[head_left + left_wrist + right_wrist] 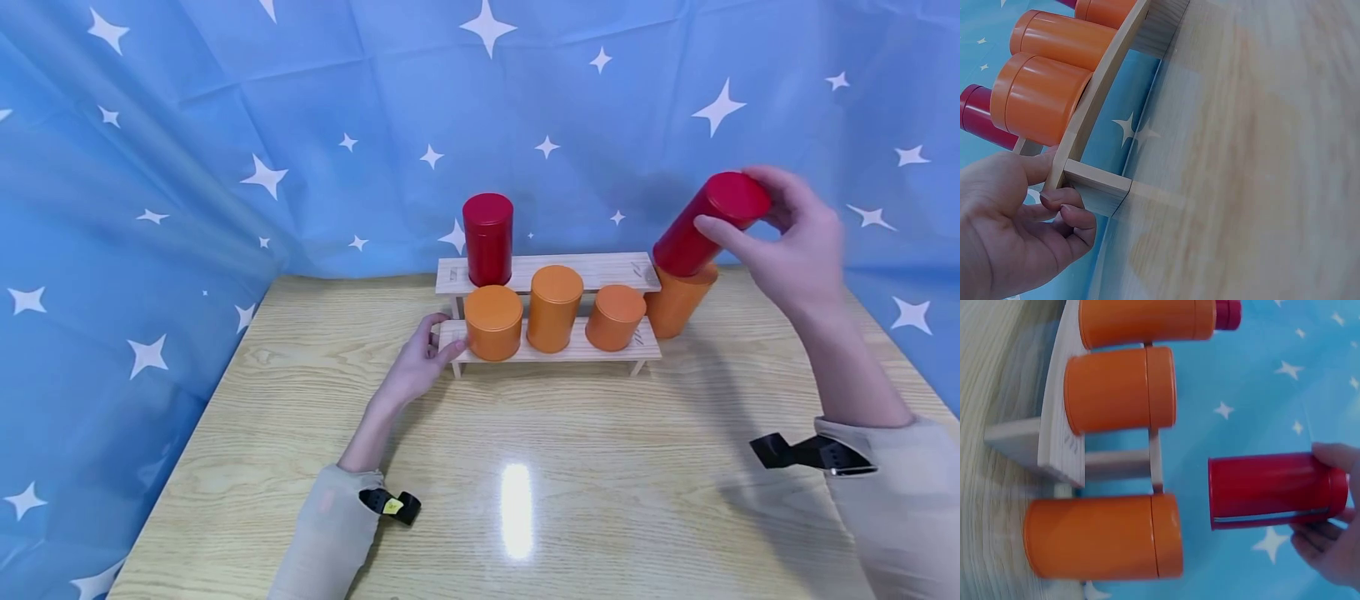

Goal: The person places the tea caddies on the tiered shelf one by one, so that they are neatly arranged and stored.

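Note:
My right hand [798,242] grips a red canister [693,233] near its lid, thumb at the front, and holds it tilted in the air at the right end of a two-tier wooden rack [592,357]. An orange canister [675,308] stands on the table just beyond that end, partly covered by the red one in the head view. At the rack's other end, my left hand [1016,225] pinches the lower shelf's edge [1063,164] between thumb and curled fingers. Beside those fingers is a wide orange canister [492,325].
A tall orange canister [555,308] and a short orange canister [616,317] also stand on the lower shelf. Another red canister [488,239] is on the upper shelf's left part. Behind the wooden table [585,467] hangs a blue curtain [300,108] with white stars.

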`<state>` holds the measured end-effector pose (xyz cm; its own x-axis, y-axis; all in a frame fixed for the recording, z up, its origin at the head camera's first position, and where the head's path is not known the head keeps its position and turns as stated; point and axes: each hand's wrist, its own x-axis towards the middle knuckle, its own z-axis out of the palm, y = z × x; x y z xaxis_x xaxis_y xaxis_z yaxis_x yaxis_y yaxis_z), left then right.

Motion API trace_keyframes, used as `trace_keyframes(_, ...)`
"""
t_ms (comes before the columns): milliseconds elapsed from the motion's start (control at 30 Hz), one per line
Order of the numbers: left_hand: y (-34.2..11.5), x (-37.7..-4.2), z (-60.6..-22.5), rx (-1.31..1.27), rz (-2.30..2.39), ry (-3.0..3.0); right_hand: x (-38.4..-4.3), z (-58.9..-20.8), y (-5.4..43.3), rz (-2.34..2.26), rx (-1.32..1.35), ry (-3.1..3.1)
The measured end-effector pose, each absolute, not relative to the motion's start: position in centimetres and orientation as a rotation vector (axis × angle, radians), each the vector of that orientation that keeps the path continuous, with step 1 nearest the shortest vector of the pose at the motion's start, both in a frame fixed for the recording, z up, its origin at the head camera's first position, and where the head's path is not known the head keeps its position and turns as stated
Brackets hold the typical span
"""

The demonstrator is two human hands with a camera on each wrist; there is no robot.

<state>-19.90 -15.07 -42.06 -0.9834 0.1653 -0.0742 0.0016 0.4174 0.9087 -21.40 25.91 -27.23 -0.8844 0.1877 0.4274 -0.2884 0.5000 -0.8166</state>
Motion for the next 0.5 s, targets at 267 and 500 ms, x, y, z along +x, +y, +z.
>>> trace_keyframes(267, -15.1, -19.9, -41.9, 0.164, 1.618, 2.512, -22.3, -27.5, 23.1, 1.345, 0.164, -2.333)
trace_keyframes(500, -15.1, -19.9, -42.0, 0.155, 1.621, 2.51, -23.0, -27.6, 20.7, 1.34, 0.23, -2.353)
